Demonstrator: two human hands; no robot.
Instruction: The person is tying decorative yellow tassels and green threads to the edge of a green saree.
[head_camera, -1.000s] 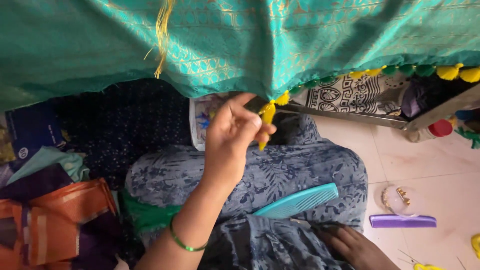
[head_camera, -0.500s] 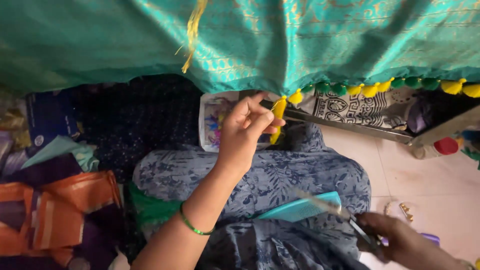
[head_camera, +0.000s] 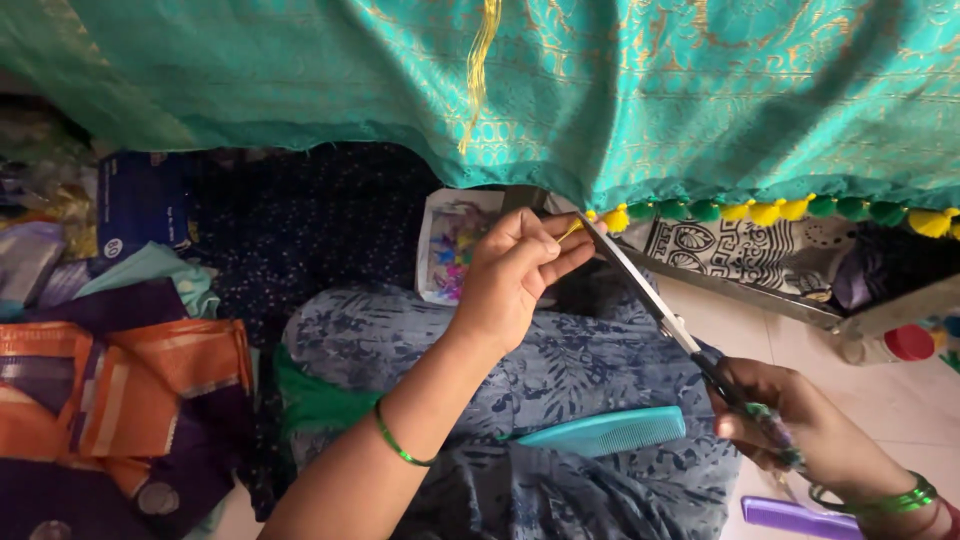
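Fingers (head_camera: 545, 243) of the left hand (head_camera: 510, 280) pinch a yellow tassel (head_camera: 612, 218) at the teal saree (head_camera: 700, 110) hem. Right hand (head_camera: 800, 425) grips scissors (head_camera: 650, 290), long axis slanting up-left, tips touching that tassel.

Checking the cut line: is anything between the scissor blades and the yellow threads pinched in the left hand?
Nothing visible. The scissors in the right hand reach the yellow threads beside the left hand fingers.
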